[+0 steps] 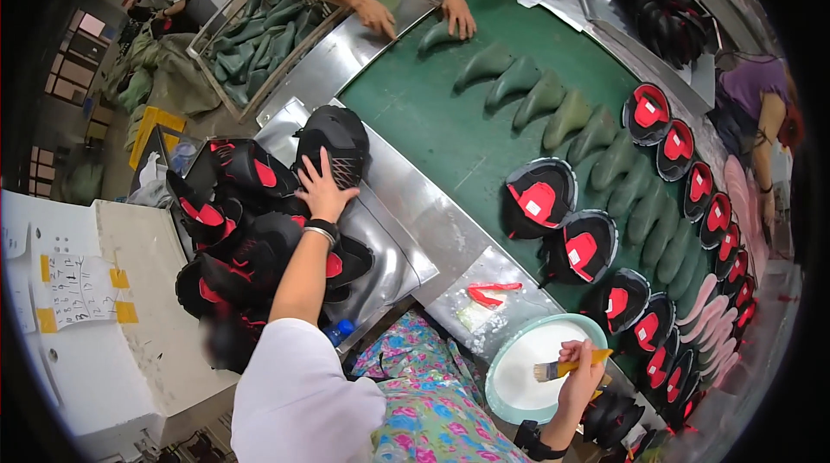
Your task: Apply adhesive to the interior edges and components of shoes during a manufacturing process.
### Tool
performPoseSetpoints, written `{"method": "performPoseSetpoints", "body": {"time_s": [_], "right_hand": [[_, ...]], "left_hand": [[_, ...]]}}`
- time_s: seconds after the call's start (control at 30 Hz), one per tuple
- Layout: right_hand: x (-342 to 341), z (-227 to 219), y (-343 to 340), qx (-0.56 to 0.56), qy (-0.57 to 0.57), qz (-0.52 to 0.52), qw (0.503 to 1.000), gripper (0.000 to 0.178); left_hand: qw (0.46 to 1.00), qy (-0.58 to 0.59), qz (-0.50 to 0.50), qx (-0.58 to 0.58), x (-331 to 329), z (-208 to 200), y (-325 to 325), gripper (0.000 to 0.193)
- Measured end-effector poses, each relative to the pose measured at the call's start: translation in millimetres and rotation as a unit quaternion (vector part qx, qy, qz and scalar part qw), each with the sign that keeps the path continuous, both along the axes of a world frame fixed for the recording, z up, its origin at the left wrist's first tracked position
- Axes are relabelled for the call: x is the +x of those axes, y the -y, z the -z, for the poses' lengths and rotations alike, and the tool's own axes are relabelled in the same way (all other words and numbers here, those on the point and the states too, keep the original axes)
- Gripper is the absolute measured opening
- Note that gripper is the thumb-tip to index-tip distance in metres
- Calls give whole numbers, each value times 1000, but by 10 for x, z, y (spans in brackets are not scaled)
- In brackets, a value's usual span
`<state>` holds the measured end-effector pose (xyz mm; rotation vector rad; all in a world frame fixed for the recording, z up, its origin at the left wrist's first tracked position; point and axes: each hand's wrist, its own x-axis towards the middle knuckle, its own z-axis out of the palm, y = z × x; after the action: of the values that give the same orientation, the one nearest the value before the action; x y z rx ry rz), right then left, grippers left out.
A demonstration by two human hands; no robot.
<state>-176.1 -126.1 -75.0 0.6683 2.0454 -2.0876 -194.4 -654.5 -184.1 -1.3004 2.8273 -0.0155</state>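
My left hand (323,196) lies with spread fingers on a black shoe upper (335,139) at the edge of a pile of black and red uppers (264,247). In my right hand (577,387) is a flat paintbrush (553,370) with a yellow handle. Its pale bristles hang over white liquid (523,359) in a light green basin (493,381). Beyond the basin, more black uppers with red linings (588,247) stand on the green belt (432,113). I cannot tell whether the bristles touch the liquid.
Dark green shoe lasts (566,117) lie in a row along the belt. Across it, another person's hands (458,15) handle a last, beside a crate of lasts (194,48). Pink insole-like strips (709,320) lie at right. Red-handled scissors (488,292) rest near the basin.
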Motion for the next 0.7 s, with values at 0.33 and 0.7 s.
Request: {"method": "performPoseSetpoints", "body": {"time_s": [0.33, 0.7], "right_hand": [[-196, -125, 558, -55, 41, -143, 987, 33], [-229, -610, 1769, 155, -398, -372, 825, 41]], "left_hand": [[977, -202, -43, 47, 412, 29, 195, 89], [500, -538, -52, 676, 863, -1865, -1169, 63]]}}
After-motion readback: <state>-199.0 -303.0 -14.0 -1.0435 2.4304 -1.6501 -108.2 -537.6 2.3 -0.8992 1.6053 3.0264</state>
